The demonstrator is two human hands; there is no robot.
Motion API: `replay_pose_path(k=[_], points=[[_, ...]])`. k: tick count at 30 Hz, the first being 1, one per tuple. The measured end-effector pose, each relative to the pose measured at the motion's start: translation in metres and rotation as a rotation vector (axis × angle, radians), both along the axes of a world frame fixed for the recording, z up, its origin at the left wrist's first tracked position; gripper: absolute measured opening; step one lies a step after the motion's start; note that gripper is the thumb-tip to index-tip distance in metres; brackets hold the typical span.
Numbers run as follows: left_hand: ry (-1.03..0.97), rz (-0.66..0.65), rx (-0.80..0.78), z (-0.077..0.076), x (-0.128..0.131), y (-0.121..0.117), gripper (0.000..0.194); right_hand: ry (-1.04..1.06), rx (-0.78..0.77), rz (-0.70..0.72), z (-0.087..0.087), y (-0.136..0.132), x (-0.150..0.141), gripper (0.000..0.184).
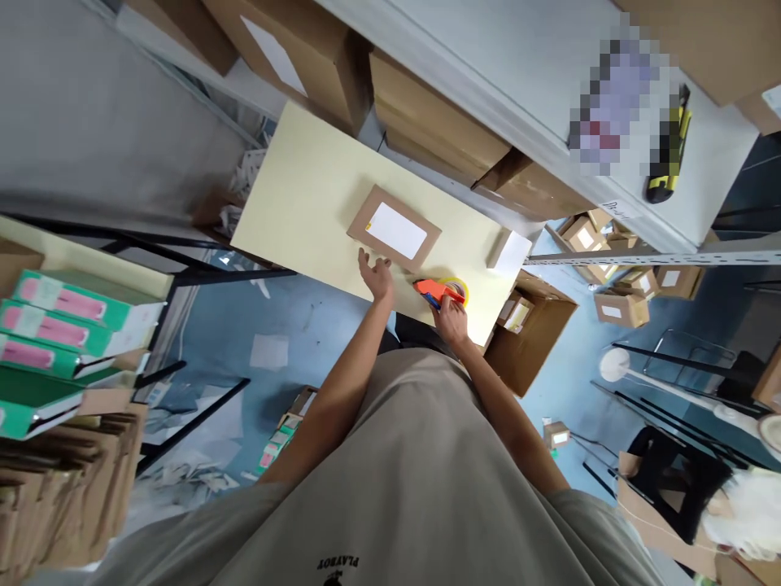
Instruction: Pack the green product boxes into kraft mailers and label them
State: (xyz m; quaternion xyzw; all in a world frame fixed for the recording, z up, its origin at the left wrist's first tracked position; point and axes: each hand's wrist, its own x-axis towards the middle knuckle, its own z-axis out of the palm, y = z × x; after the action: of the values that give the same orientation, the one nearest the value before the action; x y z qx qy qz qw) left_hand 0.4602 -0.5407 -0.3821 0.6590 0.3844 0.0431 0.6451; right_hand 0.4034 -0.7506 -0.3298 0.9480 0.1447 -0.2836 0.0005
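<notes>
A small cardboard box with a white label on top lies on the cream tabletop. Just off its near edge is my left hand, its fingers apart and holding nothing. My right hand is closed around a tape dispenser, orange-red with a blue part and a roll of yellow-edged tape. The dispenser sits low over the table's front edge, to the right of the box; I cannot tell whether it touches the surface.
Large cartons line the back of the table. A white box stands at its right end, above an open carton of parcels. A yellow-black utility knife lies on the shelf. Green boxes are stacked at left.
</notes>
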Motion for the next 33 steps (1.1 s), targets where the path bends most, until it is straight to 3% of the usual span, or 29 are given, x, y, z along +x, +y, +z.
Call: replay_pose_path(k=[3,4,7,12,16,19,25,28,33], points=[[0.003,0.108,0.019,0.013,0.011,-0.005,0.070,-0.001,0.021,-0.024,0.004,0.004,-0.003,0.043],[-0.031,0.088,0.034,0.017,0.014,-0.006,0.072,0.005,0.032,-0.025,0.005,0.005,-0.004,0.043],[-0.096,-0.044,0.086,0.024,0.020,0.004,0.083,0.026,0.085,0.001,0.007,0.016,-0.011,0.044],[-0.041,-0.379,0.118,0.027,0.025,0.055,0.092,0.040,0.205,0.054,0.006,0.055,-0.025,0.048],[-0.063,-0.499,0.126,0.029,0.024,0.076,0.092,0.066,0.257,0.026,0.006,0.074,-0.035,0.054],[-0.038,-0.576,0.189,0.027,0.024,0.079,0.092,0.083,0.274,-0.047,0.007,0.053,-0.048,0.051],[-0.019,-0.640,0.175,0.023,0.026,0.085,0.093,0.086,0.208,-0.226,0.013,-0.030,-0.077,0.045],[-0.022,-0.627,0.143,0.023,0.024,0.086,0.092,0.043,0.204,-0.293,0.015,-0.045,-0.047,0.043],[-0.031,-0.614,0.076,0.030,0.025,0.088,0.092,-0.019,0.237,-0.238,0.007,-0.026,0.042,0.042]])
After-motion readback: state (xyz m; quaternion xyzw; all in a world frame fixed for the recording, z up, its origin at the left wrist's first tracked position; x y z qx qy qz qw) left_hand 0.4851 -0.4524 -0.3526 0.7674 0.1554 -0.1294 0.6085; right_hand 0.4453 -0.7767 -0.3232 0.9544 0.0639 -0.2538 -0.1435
